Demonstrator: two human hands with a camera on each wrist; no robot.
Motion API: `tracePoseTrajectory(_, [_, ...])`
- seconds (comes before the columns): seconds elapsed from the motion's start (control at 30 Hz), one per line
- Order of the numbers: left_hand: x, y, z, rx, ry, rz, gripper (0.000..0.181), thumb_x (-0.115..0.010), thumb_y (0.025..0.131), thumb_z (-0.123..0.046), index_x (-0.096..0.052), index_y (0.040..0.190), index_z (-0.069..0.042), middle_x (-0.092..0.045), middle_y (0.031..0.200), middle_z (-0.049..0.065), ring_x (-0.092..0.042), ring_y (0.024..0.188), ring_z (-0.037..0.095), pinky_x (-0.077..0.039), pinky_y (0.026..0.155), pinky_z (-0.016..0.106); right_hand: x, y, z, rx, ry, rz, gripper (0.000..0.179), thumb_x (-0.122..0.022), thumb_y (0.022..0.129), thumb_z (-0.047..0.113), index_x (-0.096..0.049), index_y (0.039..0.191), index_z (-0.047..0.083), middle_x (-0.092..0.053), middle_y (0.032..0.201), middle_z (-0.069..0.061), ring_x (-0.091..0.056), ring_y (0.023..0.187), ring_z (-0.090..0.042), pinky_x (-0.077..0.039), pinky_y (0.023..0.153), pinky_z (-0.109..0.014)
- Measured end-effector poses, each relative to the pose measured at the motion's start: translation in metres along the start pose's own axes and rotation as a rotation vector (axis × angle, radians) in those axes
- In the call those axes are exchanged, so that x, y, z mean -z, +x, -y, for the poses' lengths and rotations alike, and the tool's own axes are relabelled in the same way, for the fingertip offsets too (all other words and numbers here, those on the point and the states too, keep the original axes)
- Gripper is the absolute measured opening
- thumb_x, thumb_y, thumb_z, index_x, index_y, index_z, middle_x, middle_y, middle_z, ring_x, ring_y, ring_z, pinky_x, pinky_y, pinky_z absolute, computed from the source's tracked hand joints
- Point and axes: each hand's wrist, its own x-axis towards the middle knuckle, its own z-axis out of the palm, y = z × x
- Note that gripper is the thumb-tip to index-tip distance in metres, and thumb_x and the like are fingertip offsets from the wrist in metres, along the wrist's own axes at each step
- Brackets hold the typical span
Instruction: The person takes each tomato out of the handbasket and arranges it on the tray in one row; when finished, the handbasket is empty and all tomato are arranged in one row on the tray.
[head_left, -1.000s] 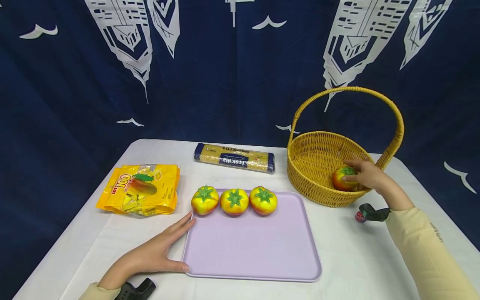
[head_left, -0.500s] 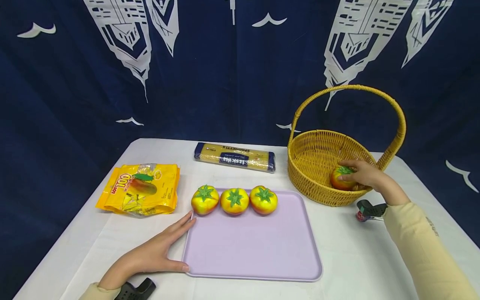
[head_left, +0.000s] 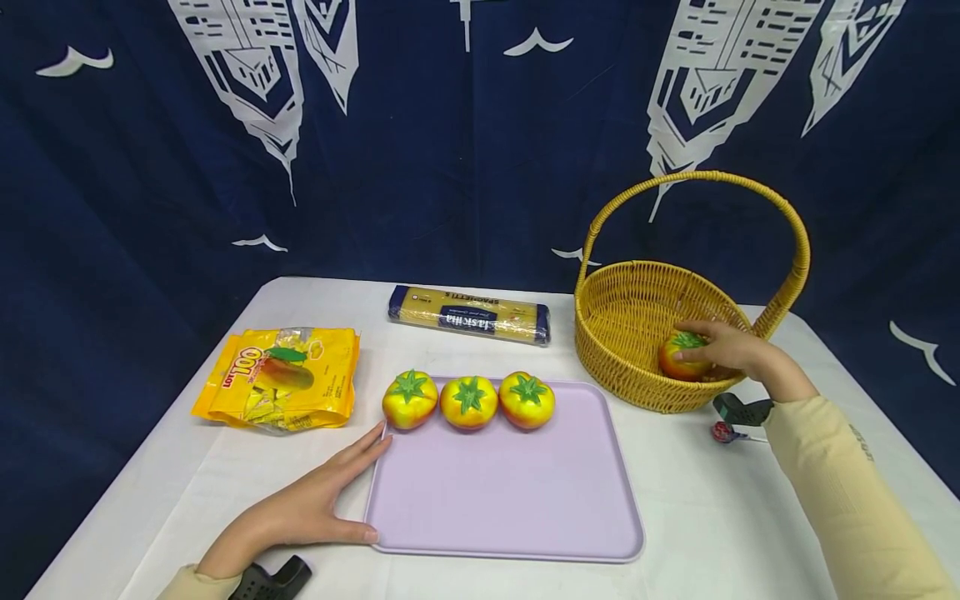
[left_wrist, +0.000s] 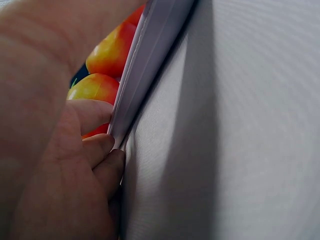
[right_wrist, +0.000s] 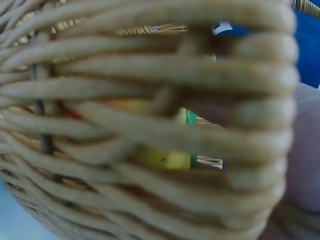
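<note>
Inside the wicker basket (head_left: pixel 630 333), at its near right side, my right hand (head_left: pixel 738 350) holds a yellow-red tomato (head_left: pixel 674 365) with a green leafy top. Its thumb and fingers lie around the fruit. In the right wrist view the basket's weave (right_wrist: pixel 150 70) hides most of the tomato. My left hand (head_left: pixel 307 508) is spread along the left edge of a lilac tray (head_left: pixel 502 492), with fingertips and thumb touching the rim. Three similar tomatoes stand in a row at the tray's far edge: a left one (head_left: pixel 409 402), a middle one (head_left: pixel 468 405) and a right one (head_left: pixel 527 402).
A yellow candy bag (head_left: pixel 281 379) lies to the left of the tray. Behind the tray is a spaghetti pack (head_left: pixel 469 316). A lollipop (head_left: pixel 724 432) lies near my right wrist, in front of the basket. The basket's tall handle (head_left: pixel 693 177) arches over its opening.
My right hand and the tomato in it have shifted slightly left inside the basket. More of the lollipop shows beside the right wrist. My left hand stays on the tray's edge.
</note>
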Motion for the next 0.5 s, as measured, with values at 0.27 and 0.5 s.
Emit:
tracePoseTrajectory(0.27, [-0.0003,-0.0003,-0.0002,-0.003,0.002,-0.003,0.101,-0.072,0.072,-0.057,-0.024,0.149,-0.013,-0.009,0.155,0.007,-0.017,0.137,0.033,-0.024,0.103,0.057,-0.0013,0.0008,-0.0003,0.013,0.011,0.003,0.080,-0.064,0.089,0.030,-0.019,0.142,-0.011,-0.032,0.126,-0.035,-0.036,0.109,-0.044,-0.037,0.088,-0.047])
tracePoseTrajectory(0.5, [0.0000,-0.0005,-0.0011,0.001,0.002,-0.001,0.102,-0.072,0.071,-0.057,-0.024,0.149,-0.012,-0.009,0.155,0.007,-0.017,0.137,0.033,-0.024,0.103,0.057,-0.0044,0.0010,-0.0008,0.084,-0.008,-0.022,0.074,-0.065,0.088,0.027,-0.027,0.142,-0.007,-0.040,0.124,-0.033,-0.040,0.109,-0.042,-0.037,0.088,-0.047])
